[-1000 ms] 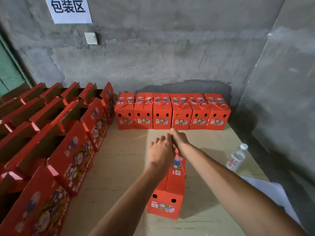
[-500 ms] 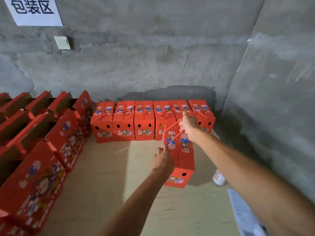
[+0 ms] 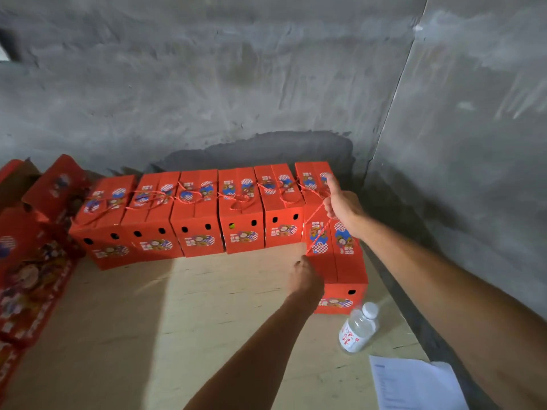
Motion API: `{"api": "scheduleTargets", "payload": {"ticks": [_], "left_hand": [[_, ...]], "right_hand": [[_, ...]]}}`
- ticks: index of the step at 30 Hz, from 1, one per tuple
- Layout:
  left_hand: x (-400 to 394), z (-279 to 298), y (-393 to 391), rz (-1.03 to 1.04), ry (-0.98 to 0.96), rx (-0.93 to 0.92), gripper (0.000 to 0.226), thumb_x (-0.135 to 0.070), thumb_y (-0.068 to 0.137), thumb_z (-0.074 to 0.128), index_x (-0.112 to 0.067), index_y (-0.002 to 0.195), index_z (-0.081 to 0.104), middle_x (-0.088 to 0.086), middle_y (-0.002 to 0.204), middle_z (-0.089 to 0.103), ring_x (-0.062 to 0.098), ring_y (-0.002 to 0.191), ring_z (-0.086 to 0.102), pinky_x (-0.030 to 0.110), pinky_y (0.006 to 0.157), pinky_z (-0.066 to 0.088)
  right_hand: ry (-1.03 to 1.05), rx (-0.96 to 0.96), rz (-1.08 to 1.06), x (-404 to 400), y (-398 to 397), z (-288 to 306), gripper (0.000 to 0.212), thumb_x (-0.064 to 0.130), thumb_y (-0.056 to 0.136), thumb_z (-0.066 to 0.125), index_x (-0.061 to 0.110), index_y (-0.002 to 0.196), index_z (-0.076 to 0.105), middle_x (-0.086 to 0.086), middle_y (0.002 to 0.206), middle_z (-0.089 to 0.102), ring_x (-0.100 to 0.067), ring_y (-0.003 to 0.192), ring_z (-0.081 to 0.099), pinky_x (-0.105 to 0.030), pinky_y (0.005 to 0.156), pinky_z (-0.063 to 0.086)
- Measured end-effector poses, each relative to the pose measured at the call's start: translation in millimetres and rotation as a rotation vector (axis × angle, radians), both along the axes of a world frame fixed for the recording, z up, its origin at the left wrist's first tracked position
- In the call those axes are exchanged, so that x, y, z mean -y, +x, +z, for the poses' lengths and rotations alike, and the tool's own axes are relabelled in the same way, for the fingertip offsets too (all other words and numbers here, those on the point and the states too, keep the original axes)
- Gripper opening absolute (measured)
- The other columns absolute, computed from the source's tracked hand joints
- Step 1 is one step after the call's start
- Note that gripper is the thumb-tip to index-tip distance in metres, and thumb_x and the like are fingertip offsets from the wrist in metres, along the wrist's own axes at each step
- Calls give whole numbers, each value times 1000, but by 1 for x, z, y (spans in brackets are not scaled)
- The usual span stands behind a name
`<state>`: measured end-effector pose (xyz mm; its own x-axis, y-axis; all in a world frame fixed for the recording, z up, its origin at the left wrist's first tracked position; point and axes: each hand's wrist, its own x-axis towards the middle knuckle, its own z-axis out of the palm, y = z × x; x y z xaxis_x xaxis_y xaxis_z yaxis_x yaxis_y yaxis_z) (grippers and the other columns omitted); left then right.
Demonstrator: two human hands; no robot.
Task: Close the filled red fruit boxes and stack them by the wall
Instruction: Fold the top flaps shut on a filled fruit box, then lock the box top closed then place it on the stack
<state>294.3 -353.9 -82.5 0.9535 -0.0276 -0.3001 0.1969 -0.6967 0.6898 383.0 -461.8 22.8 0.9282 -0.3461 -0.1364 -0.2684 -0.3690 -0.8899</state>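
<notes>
Six closed red boxes (image 3: 201, 214) stand side by side in a row against the far wall (image 3: 236, 84), on a pale wooden table (image 3: 148, 321). At the left edge more red boxes (image 3: 35, 261) stand with flaps open, partly blurred. Near the right edge of the table a clear water bottle (image 3: 358, 328) lies tilted, and a white sheet of paper (image 3: 414, 383) lies nearer still. The bottle is just beside the near end of the seventh box (image 3: 340, 267), which lies lengthwise in front of the right end of the row, touching it.

A red cord handle (image 3: 318, 232) runs slanted above the top of this box. The right hand (image 3: 340, 207) is at the far end; its fingers are curled round the upper end of the cord and the thumb points up. The left hand (image 3: 305, 278) is at the near left side of the box, fingers curled downward at the lower end of the cord. I cannot tell if they really pinch it, because the back of the hand hides the fingertips.
</notes>
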Motion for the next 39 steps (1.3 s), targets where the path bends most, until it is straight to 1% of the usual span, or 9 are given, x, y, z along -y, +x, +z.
{"api": "scheduleTargets", "payload": {"ticks": [6,10,13,18,24,27,32,36,39], "left_hand": [[37,-23,2,135,-242,93,37,-12,99,52,-12,136,53,10,130,62,29,112,63,42,92,56],[36,-33,-22,188,-260,41,31,-22,97,55,-7,124,54,12,124,61,32,109,60,37,89,52],[38,-40,-47,170,-308,-177,31,-25,97,50,-6,117,64,19,118,69,40,105,68,46,90,59],[45,-50,-100,120,-486,-259,47,1,93,39,-22,127,62,8,132,62,35,114,63,56,84,61],[62,-55,-126,132,-600,-201,64,-7,90,71,-33,144,51,4,130,59,23,90,65,53,84,61],[69,-54,-132,181,-633,-129,50,-19,93,74,-24,139,57,5,123,63,31,116,63,55,97,55],[98,-45,-155,143,-620,-95,39,-29,92,75,-24,127,56,-2,107,62,29,107,65,57,95,55],[121,-48,-177,39,-571,-224,49,-29,92,73,-19,136,52,11,126,67,33,114,65,52,97,56],[130,-58,-190,34,-574,-333,46,-21,91,73,-22,135,57,8,117,71,24,94,67,47,92,60]], "right_hand": [[99,-13,-2,55,5,-20,61,65,101,43,13,79,68,-11,91,76,-25,88,73,-40,95,52],[-780,-195,261,76,-23,-15,54,63,98,51,17,72,63,-3,77,69,-19,64,62,-28,57,41],[-1198,-279,316,73,-62,-16,51,67,94,53,20,100,71,-1,78,64,-24,69,65,-27,61,43],[-777,-697,531,64,-141,-53,56,61,86,71,7,90,58,-13,61,69,-27,47,71,-28,44,56],[-1044,-289,484,73,-178,-88,32,46,88,70,19,92,54,-5,100,64,-25,77,60,-29,63,41],[-945,-231,449,84,-193,-90,29,41,86,70,16,93,57,-6,98,66,-26,78,59,-30,63,44],[-883,-204,377,110,-228,-70,38,42,80,75,18,64,49,-1,64,51,-20,58,52,-27,48,28],[-962,-255,332,127,-263,-67,46,48,77,75,20,61,43,-1,61,45,-17,54,44,-28,47,24],[-935,-320,283,136,-291,-78,45,48,77,75,18,60,47,0,59,48,-12,50,41,-27,45,23]]}}
